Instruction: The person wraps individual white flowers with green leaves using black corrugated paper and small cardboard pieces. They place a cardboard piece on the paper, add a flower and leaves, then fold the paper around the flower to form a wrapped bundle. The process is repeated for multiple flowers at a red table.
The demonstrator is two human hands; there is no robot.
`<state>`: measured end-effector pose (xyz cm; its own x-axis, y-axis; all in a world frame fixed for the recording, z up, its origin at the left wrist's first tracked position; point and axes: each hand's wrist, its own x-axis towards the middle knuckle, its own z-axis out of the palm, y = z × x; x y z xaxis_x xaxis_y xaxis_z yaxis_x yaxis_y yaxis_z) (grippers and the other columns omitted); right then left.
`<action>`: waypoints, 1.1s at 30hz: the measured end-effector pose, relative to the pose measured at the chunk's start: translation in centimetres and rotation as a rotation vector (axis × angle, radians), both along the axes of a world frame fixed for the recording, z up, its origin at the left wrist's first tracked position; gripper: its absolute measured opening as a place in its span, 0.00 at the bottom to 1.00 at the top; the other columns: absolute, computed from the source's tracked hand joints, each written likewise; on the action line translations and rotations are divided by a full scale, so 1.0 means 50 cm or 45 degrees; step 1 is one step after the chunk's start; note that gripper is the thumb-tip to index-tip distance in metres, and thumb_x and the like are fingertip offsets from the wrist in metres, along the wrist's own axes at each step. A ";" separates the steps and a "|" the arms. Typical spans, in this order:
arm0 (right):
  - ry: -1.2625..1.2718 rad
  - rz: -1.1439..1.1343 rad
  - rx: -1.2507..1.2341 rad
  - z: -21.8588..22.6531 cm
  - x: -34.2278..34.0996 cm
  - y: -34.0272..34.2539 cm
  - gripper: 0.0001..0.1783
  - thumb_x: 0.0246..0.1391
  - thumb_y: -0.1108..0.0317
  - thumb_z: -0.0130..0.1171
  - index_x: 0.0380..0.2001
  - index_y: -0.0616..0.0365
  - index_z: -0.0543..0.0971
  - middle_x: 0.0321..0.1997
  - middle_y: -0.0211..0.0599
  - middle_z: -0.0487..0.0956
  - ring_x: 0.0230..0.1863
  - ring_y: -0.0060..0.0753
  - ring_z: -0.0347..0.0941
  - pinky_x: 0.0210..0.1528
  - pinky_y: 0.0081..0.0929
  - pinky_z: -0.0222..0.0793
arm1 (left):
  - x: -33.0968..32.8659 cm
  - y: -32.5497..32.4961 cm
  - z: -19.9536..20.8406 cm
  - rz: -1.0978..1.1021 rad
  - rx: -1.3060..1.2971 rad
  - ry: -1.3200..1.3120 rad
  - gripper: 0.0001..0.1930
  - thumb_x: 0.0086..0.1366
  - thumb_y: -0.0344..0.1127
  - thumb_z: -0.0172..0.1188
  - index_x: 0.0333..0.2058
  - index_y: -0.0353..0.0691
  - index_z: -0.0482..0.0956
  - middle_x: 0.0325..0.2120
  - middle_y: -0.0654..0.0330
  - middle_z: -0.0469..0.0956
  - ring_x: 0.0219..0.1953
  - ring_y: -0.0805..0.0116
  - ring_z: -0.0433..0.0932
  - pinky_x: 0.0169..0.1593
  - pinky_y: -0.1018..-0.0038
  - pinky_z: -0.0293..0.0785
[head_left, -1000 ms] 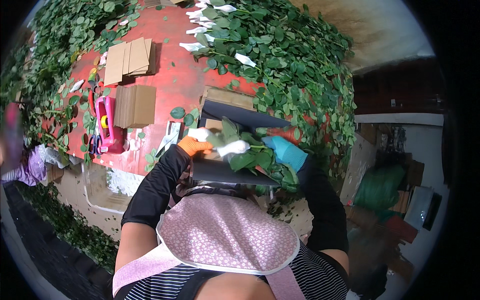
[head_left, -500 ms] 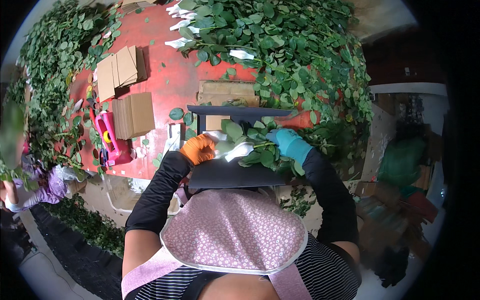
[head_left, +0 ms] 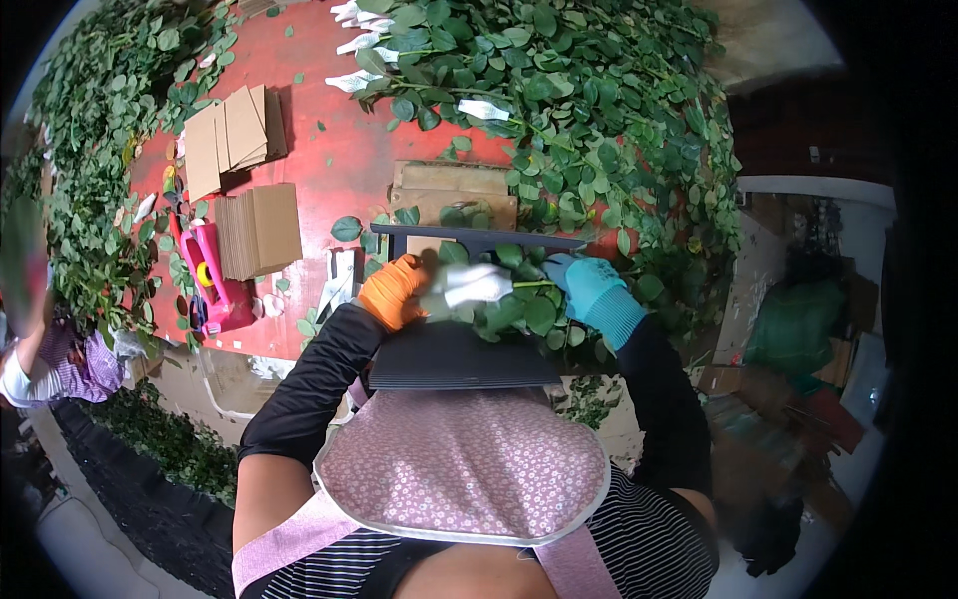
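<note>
over black tray (head_left: 464, 357): wrapped stem (head_left: 489, 286) lies crosswise (white-wrapped end leftward), left hand (head_left: 392, 291) fingers and right hand (head_left: 589, 288) fingers gripping it.

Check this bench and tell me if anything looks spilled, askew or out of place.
Loose green leaves lie scattered over the red table, away from the leafy stem piles. The upper cardboard stack is fanned askew; the lower stack sits squarer. Nothing looks damaged.
</note>
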<state>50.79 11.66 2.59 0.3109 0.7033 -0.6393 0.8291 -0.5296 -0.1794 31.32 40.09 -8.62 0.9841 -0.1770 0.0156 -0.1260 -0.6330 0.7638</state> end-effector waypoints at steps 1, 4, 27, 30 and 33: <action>-0.041 -0.035 0.032 0.015 0.001 -0.003 0.33 0.43 0.66 0.63 0.57 0.50 0.70 0.53 0.42 0.74 0.50 0.47 0.74 0.49 0.43 0.72 | -0.004 -0.014 -0.003 0.047 -0.024 0.099 0.31 0.43 0.35 0.71 0.50 0.41 0.74 0.46 0.50 0.71 0.48 0.47 0.71 0.50 0.60 0.71; -0.310 0.019 0.352 0.019 -0.026 -0.009 0.33 0.38 0.56 0.67 0.51 0.52 0.74 0.44 0.39 0.77 0.45 0.46 0.75 0.47 0.40 0.72 | 0.006 -0.016 0.011 -0.034 -0.022 0.197 0.32 0.42 0.31 0.69 0.51 0.41 0.74 0.46 0.49 0.72 0.49 0.47 0.71 0.51 0.60 0.70; -0.456 -0.442 0.803 0.072 0.098 -0.346 0.18 0.46 0.70 0.55 0.44 0.53 0.78 0.43 0.41 0.77 0.45 0.51 0.72 0.49 0.42 0.70 | 0.007 -0.032 0.036 0.004 0.148 0.129 0.28 0.40 0.30 0.69 0.45 0.41 0.74 0.43 0.50 0.72 0.43 0.45 0.72 0.45 0.60 0.73; -0.425 -0.200 0.790 0.087 0.090 -0.341 0.16 0.46 0.67 0.56 0.41 0.50 0.78 0.40 0.37 0.77 0.46 0.46 0.73 0.49 0.40 0.70 | -0.001 -0.028 0.030 0.030 0.138 -0.080 0.28 0.41 0.30 0.69 0.45 0.40 0.74 0.43 0.49 0.72 0.43 0.45 0.72 0.45 0.60 0.73; -0.360 -0.002 0.732 0.139 0.015 -0.190 0.16 0.48 0.67 0.53 0.42 0.49 0.79 0.42 0.36 0.77 0.47 0.43 0.73 0.50 0.38 0.71 | 0.009 -0.017 0.038 -0.029 0.102 0.078 0.29 0.43 0.30 0.67 0.49 0.41 0.73 0.43 0.49 0.72 0.44 0.45 0.72 0.45 0.61 0.73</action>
